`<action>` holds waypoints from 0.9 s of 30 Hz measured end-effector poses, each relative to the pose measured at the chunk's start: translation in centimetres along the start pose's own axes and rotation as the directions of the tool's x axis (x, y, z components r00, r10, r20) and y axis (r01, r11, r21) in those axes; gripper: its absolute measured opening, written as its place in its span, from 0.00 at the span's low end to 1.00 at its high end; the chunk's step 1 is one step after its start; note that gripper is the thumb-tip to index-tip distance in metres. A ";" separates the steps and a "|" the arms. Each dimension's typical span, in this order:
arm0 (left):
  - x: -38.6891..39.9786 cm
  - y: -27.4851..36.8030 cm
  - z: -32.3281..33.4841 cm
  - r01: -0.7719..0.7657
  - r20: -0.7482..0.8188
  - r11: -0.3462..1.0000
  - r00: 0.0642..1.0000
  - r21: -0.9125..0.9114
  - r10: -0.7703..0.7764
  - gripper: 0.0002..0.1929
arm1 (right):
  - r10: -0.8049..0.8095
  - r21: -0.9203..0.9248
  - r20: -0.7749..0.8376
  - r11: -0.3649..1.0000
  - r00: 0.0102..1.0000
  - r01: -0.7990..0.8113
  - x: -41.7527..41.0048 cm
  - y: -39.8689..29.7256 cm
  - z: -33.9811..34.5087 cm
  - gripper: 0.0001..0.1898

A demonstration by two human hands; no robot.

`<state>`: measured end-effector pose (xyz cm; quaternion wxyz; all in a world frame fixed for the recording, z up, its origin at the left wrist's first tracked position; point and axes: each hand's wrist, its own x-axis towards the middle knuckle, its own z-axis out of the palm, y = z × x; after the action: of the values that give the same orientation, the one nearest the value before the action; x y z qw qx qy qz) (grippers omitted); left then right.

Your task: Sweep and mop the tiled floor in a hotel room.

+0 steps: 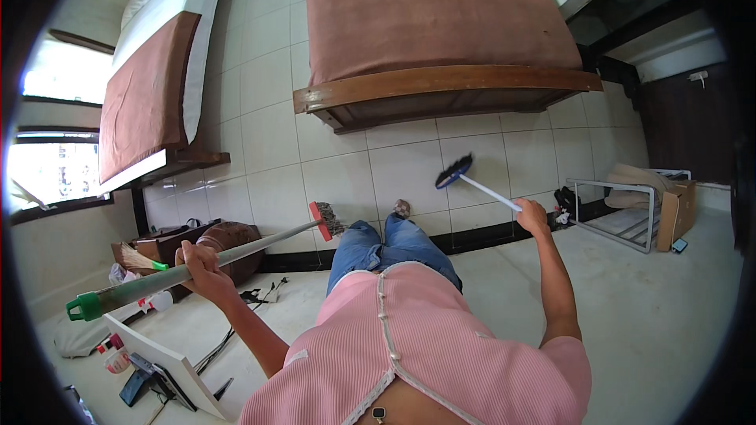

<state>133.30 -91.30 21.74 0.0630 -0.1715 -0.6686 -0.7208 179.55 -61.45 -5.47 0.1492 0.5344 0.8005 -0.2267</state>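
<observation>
My left hand (204, 271) grips the grey pole of a mop (269, 242) near its green-capped top end. The mop's red head with grey strands (326, 221) points down beside my legs, left of them. In my right hand (533, 216) is the white handle of a broom (490, 193). Its blue head with black bristles (453, 171) is over the pale floor tiles (407, 165), ahead and to the right of my feet. I cannot tell whether the bristles touch the floor.
Ahead stands a bed with a wooden footboard (449, 88); another bed (147, 94) is at the left by the windows. A metal rack (614, 218) with a folded cloth and a cardboard box (676, 215) is at the right. Bags (233, 242) and cables (221, 345) lie left.
</observation>
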 end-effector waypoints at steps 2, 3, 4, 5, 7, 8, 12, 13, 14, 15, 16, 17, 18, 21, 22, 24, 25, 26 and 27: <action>-0.1 0.0 0.7 0.008 0.009 1.000 1.000 -0.007 -0.008 0.18 | -0.083 0.012 -0.048 0.996 0.995 0.083 0.7 -1.2 -0.7 0.11; -0.3 0.3 1.2 0.009 0.025 1.000 1.000 -0.019 -0.009 0.18 | -0.111 0.022 -0.060 0.993 0.992 0.113 1.4 -2.2 -0.8 0.11; -0.5 0.4 1.8 0.014 0.045 0.999 0.999 -0.033 -0.013 0.17 | -0.128 0.018 -0.059 0.991 0.990 0.130 2.2 -3.0 -0.5 0.12; -0.6 0.4 2.1 0.019 0.053 0.999 0.998 -0.037 -0.017 0.17 | -0.143 0.015 -0.057 0.989 0.988 0.144 3.1 -3.9 0.2 0.13; -0.8 0.5 2.6 0.007 0.058 0.999 0.998 -0.049 -0.004 0.17 | -0.113 0.042 -0.039 0.993 0.993 0.114 4.9 -5.9 1.8 0.14; -0.9 0.5 2.6 0.007 0.059 0.999 0.998 -0.051 -0.004 0.17 | -0.111 0.043 -0.041 0.993 0.993 0.113 6.1 -6.2 2.9 0.14; -0.9 0.8 2.7 -0.007 0.098 0.995 0.995 -0.097 0.017 0.17 | -0.011 0.029 -0.056 0.999 0.998 0.013 9.9 -6.1 5.2 0.12; -1.0 1.0 2.9 -0.006 0.119 0.993 0.993 -0.117 0.020 0.17 | 0.042 0.006 -0.038 0.999 0.998 -0.042 10.4 -6.0 5.4 0.11; -1.0 1.0 3.0 -0.005 0.123 0.994 0.992 -0.112 0.019 0.17 | 0.043 0.009 -0.033 0.999 0.999 -0.043 10.9 -5.5 5.4 0.11; -1.0 1.0 2.9 -0.004 0.129 0.991 0.991 -0.131 0.021 0.18 | 0.115 0.008 -0.022 0.993 0.993 -0.115 11.2 -4.9 5.2 0.11; -1.0 0.9 3.0 0.002 0.142 0.988 0.990 -0.153 0.020 0.18 | 0.195 0.006 -0.011 0.981 0.981 -0.195 11.1 -3.9 5.2 0.10; -1.0 0.9 3.2 0.008 0.151 0.989 0.988 -0.149 0.014 0.18 | 0.203 0.008 -0.004 0.979 0.979 -0.203 10.9 -2.4 6.1 0.10; -1.0 0.8 3.4 0.001 0.160 0.989 0.987 -0.146 0.022 0.18 | 0.198 0.093 -0.057 0.977 0.979 -0.192 10.5 -0.6 7.4 0.10; -0.8 1.0 4.2 0.003 0.189 0.991 0.982 -0.136 0.023 0.18 | 0.207 0.141 -0.012 0.969 0.978 -0.204 7.9 3.5 8.8 0.09; -0.7 1.0 4.3 0.006 0.201 0.992 0.979 -0.128 0.020 0.18 | 0.249 0.104 0.043 0.962 0.968 -0.252 6.4 4.5 9.1 0.08; -0.5 0.8 4.2 0.023 0.204 0.990 0.979 -0.140 0.006 0.18 | 0.301 0.038 0.115 0.951 0.947 -0.307 2.4 6.7 9.5 0.08; -0.3 0.5 4.3 0.037 0.198 0.988 0.980 -0.153 -0.006 0.18 | 0.310 0.011 0.130 0.949 0.942 -0.314 0.7 7.5 9.3 0.08; -0.3 0.3 4.3 0.038 0.201 0.987 0.980 -0.156 -0.006 0.18 | 0.313 0.012 0.128 0.948 0.941 -0.317 -0.6 7.4 8.5 0.08; -0.3 0.1 4.2 0.048 0.202 0.988 0.979 -0.148 -0.017 0.18 | 0.312 -0.050 0.102 0.950 0.945 -0.308 -2.1 7.2 7.2 0.07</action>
<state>134.26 -87.17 21.94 -0.0297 -0.2366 -0.6175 -0.7495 186.94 -64.49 -12.08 0.2350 0.6380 0.7009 -0.2156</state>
